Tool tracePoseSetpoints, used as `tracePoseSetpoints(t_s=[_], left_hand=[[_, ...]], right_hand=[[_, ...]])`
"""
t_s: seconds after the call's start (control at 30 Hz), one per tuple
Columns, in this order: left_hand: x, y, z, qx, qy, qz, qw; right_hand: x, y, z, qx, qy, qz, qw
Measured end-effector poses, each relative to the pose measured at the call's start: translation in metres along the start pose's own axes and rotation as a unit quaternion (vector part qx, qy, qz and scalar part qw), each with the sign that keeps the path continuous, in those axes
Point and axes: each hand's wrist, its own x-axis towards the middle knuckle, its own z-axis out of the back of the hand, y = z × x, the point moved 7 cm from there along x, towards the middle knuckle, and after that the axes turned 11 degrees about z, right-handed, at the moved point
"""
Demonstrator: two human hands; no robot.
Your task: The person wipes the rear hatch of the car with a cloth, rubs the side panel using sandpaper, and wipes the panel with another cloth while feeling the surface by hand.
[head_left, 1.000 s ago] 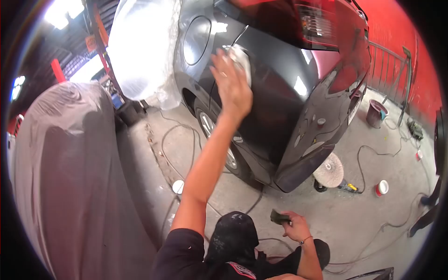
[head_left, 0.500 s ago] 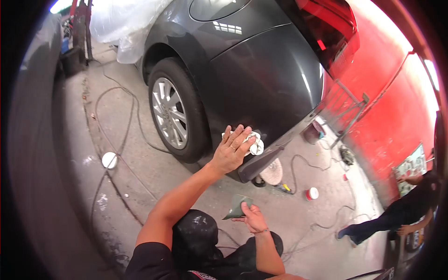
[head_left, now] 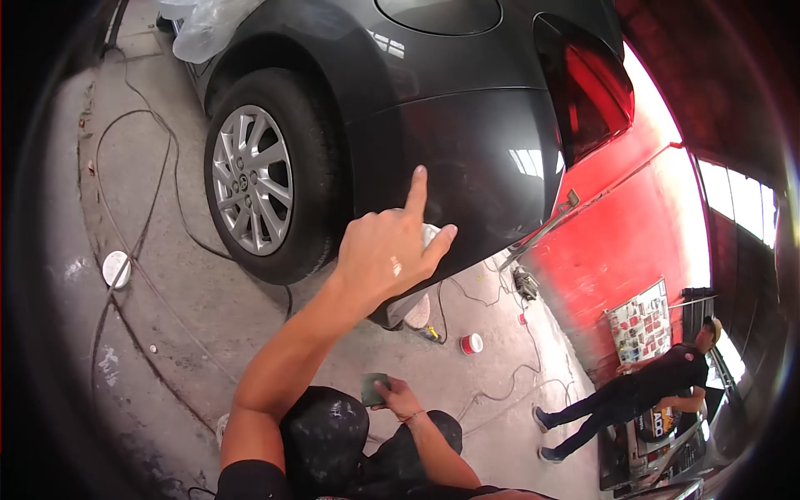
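Note:
My left hand (head_left: 383,254) is in front of the dark grey rear bumper (head_left: 487,146) of a car, beside the rear wheel. Its index finger points up along the panel; whether the fingertip touches is hard to tell. A bit of white cloth (head_left: 430,234) shows between thumb and index finger, the rest covered by the hand, whose other fingers are curled. Lower down, near my knees, my right hand (head_left: 403,399) pinches a small dark green sheet (head_left: 376,389) that looks like sandpaper.
Cables (head_left: 171,137) run across the concrete floor. A white round lid (head_left: 117,269) lies left of the wheel (head_left: 250,179). Right of the bumper are a round pad (head_left: 418,312) and a red-and-white tub (head_left: 471,343). Another person (head_left: 654,379) stands at the right, by a board (head_left: 640,323).
My left hand went from lying flat on the cloth against the bumper to a pointing shape, index finger extended. The right hand keeps the green sheet. The view has shifted, showing more of the other person.

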Motion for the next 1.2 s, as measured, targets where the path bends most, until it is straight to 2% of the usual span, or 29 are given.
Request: tracePoseSetpoints(t_s=[0.03,0.07,0.1,0.17,0.33,0.4,0.53,0.63,0.73,0.8,0.83,0.87,0.9,0.97,1.03,1.07,1.17,1.2], left_hand=[[0.006,0.002,-0.010,0.068,0.097,0.051,0.992],[0.011,-0.004,-0.013,0.067,0.119,0.022,0.990],[0.014,-0.007,-0.016,0.066,0.117,0.024,0.991],[0.020,-0.023,-0.030,0.096,0.116,-0.035,0.988],[0.004,-0.017,-0.074,0.087,0.151,0.003,0.985],[-0.003,-0.013,-0.082,0.080,0.150,-0.004,0.985],[-0.031,-0.001,-0.099,0.104,0.168,-0.023,0.980],[-0.054,0.017,-0.120,0.098,0.216,-0.020,0.971],[-0.055,0.009,-0.118,0.107,0.220,-0.011,0.970],[-0.060,0.010,-0.128,0.113,0.243,-0.006,0.963],[-0.063,0.012,-0.131,0.117,0.255,0.004,0.960],[-0.067,0.014,-0.134,0.125,0.259,0.005,0.958],[-0.072,0.013,-0.138,0.114,0.254,-0.005,0.961],[-0.075,0.012,-0.144,0.109,0.249,-0.016,0.962],[-0.077,-0.010,-0.125,0.047,0.085,-0.153,0.983],[-0.074,-0.013,-0.121,0.054,0.084,-0.150,0.984],[-0.062,-0.023,-0.086,-0.009,-0.015,-0.173,0.985],[-0.055,-0.016,-0.082,0.013,-0.011,-0.119,0.993]], right_hand=[[0.000,-0.004,-0.007,-0.043,0.034,-0.003,0.998],[-0.002,-0.005,-0.015,-0.055,0.042,-0.017,0.997],[-0.004,-0.002,-0.019,-0.057,0.043,-0.018,0.997],[-0.008,-0.001,-0.034,-0.130,0.118,-0.041,0.984],[-0.006,-0.018,-0.048,-0.085,0.174,-0.046,0.980],[-0.001,-0.010,-0.051,-0.185,0.191,0.018,0.964],[-0.012,0.012,-0.058,-0.220,0.181,0.052,0.957],[-0.022,0.013,-0.066,-0.228,0.213,0.010,0.950],[-0.032,0.013,-0.073,-0.205,0.228,-0.025,0.951],[-0.031,0.014,-0.075,-0.272,0.261,0.025,0.926],[-0.030,0.010,-0.076,-0.263,0.261,0.027,0.928],[-0.027,0.019,-0.075,-0.320,0.240,0.098,0.911],[-0.026,0.029,-0.074,-0.377,0.217,0.169,0.885],[-0.029,0.039,-0.070,-0.356,0.219,0.183,0.890],[-0.031,0.036,-0.067,-0.380,0.245,0.136,0.882],[-0.032,0.037,-0.067,-0.370,0.247,0.159,0.881],[-0.032,0.028,-0.068,-0.334,0.287,0.175,0.881],[-0.030,0.026,-0.068,-0.341,0.293,0.175,0.876]])
